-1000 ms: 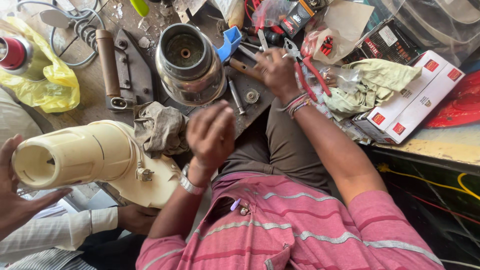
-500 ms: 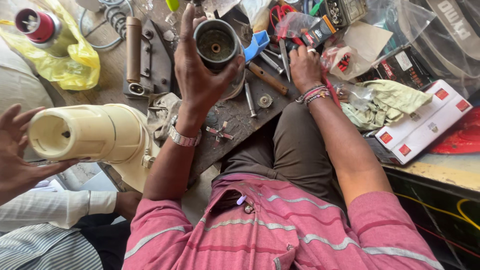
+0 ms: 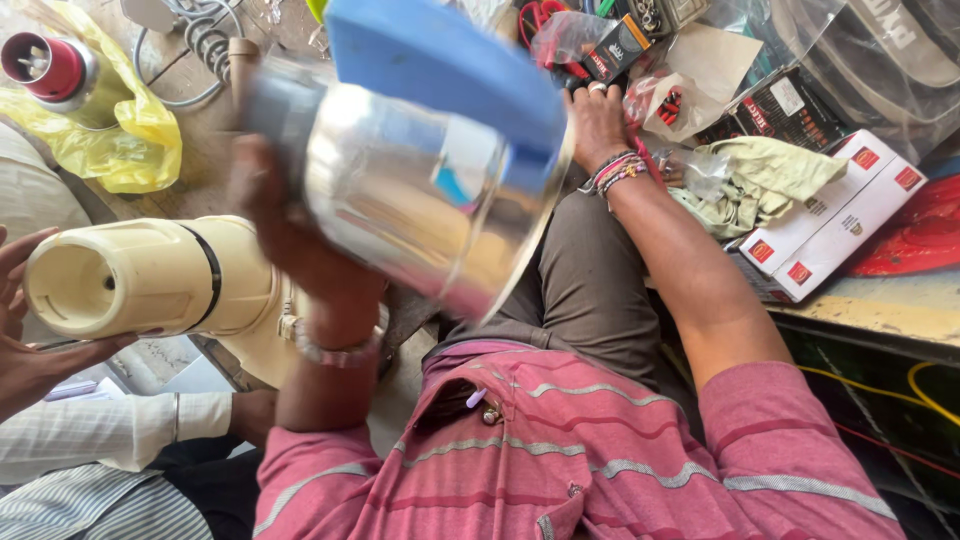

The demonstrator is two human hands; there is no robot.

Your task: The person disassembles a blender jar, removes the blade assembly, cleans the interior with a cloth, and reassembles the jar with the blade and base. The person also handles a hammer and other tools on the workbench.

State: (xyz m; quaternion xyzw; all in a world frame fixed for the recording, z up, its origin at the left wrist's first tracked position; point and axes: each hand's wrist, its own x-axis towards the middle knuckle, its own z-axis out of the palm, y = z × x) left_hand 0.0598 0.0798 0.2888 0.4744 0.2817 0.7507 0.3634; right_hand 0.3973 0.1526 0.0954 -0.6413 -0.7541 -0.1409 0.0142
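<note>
My left hand grips a shiny steel mixer jar with a blue base. The jar is raised close to the camera, tilted and blurred. It hides much of the workbench behind it. My right hand, with bead bracelets at the wrist, rests palm down on the bench among small packets and tools; whether it holds anything I cannot tell. To the left a cream mixer body lies on its side, held by another person's hands.
A yellow plastic bag with a red-capped part lies far left. A coiled cable is behind it. A green cloth and a white carton sit right. My knee is under the bench edge.
My left hand took hold of the steel jar on the bench and lifted it up towards the camera. My right hand stayed on the bench. The cream body barely moved.
</note>
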